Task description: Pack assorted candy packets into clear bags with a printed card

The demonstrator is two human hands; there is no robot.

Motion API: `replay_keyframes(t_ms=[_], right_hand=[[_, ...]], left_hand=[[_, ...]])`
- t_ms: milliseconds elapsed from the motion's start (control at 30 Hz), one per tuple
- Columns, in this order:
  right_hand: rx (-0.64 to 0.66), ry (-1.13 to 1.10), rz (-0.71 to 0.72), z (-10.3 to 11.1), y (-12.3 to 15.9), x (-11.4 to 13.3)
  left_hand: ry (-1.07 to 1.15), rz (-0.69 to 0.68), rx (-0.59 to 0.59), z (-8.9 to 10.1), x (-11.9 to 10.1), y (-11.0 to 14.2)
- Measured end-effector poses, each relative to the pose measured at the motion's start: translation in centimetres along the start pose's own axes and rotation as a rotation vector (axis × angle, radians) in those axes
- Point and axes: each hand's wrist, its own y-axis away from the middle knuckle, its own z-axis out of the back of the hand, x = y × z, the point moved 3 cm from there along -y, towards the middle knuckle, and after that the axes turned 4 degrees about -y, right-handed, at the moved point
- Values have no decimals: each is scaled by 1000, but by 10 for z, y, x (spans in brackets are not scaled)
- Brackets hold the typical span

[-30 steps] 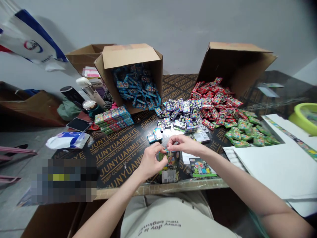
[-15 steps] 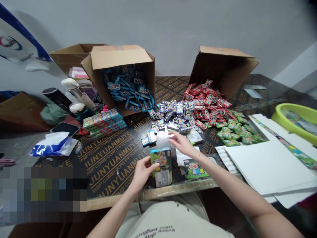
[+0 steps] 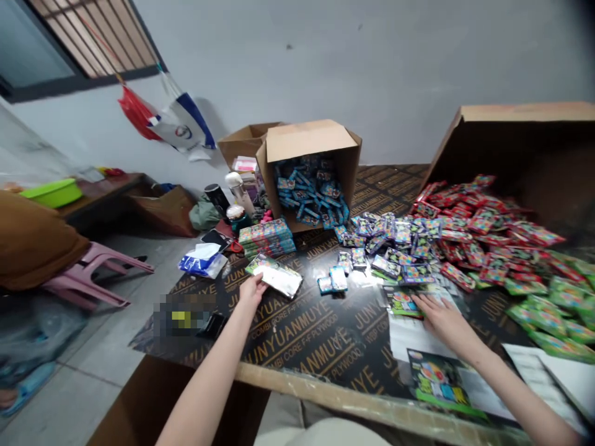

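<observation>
My left hand [image 3: 251, 293] is pinching the flat printed box [image 3: 281, 280] at its near left edge, with the thumb on top, and the box is left of the middle, just on the near side of the stack of printed boxes [image 3: 268, 239]. I judge this box to be light and rather stiff, like thin card; its bright, shiny face may slide under a dry finger, and a hard squeeze could dent it, so the narrow edges seem the better place to hold. My right hand [image 3: 439, 314] is well apart from the left one, palm down, with the fingers stretched out over the edge of a green-and-black printed pack [image 3: 402, 303]; because of the blur I cannot tell whether the fingertips press on it. Under everything is the plywood table [image 3: 304, 339], dark and smooth, with gold letters. On the far side are small, pillow-like purple packets [image 3: 387, 231], crinkled and glossy, and right of them the red packets [image 3: 488, 226] in a loose heap. The blue packets [image 3: 309, 189] fill a corrugated carton [image 3: 309, 143] with matt brown walls, and the green packets [image 3: 551, 319] look flatter and softer.
</observation>
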Motion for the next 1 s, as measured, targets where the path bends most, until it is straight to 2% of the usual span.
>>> replay_keyframes(t_ms=[67,167,267,367,467,533,700,800,867,933,1000], right_hand=[[-42,-17,13,-5,3,-3],[-141,-55,73,4,10,-6],[-303,-68,79,27,17,-4],[-447,-93,-53,52,23,2],[-561,-199,-207,71,23,15],[-614,-274,-236,78,21,27],[-641,-387,-158,90,15,61],[-614,-477,-76,99,10,80],[-619,-499,-18,106,4,98],[-648,-494,23,113,-6,122],[-656,-522,54,119,-17,152]], left_hand=[[33,-6,-27,-2,9,-2],[36,-109,-71,-3,16,3],[-27,-330,-116,1,4,13],[-163,-604,-133,5,-19,26],[-469,-853,-20,-1,-32,33],[-702,-950,96,-8,-24,33],[-1041,-991,292,-18,16,16],[-1140,-989,371,-21,23,14],[-1183,-989,411,-28,24,28],[-1117,-963,526,-42,31,59],[-811,-839,779,-60,45,101]])
